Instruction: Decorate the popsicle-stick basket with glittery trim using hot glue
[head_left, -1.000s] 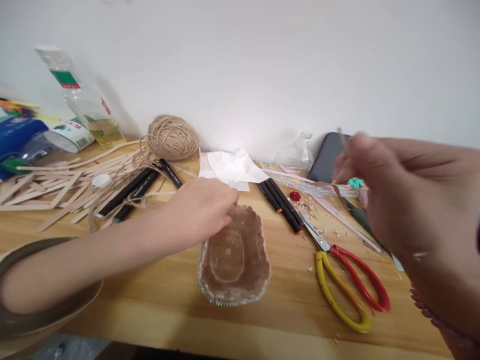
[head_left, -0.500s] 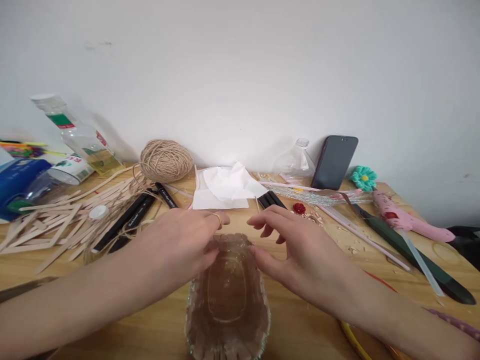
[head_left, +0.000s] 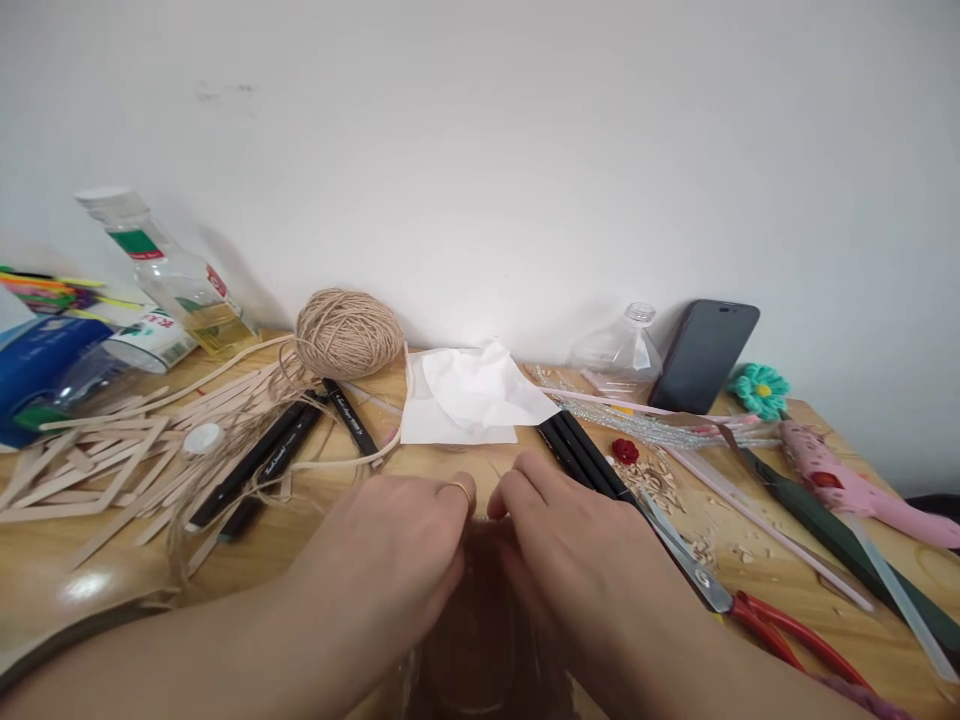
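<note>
The left hand (head_left: 405, 548) and right hand (head_left: 581, 558) sit side by side at the far rim of the clear container (head_left: 471, 645), the fingers of each curled and closed on that rim, thumbs toward its inside. The container is low in the middle of the view, nearer than the white tissue (head_left: 480, 390) on the bench (head_left: 439, 462), while the red-handled scissors (head_left: 703, 578) lie just beyond the right forearm, partly hidden.

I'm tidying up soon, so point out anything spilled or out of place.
Wood shavings lie scattered near the red flower and scissors, looking like uncollected waste. On the left, wooden sticks cross in a loose jumble, with a white disc sitting oddly among them.
</note>
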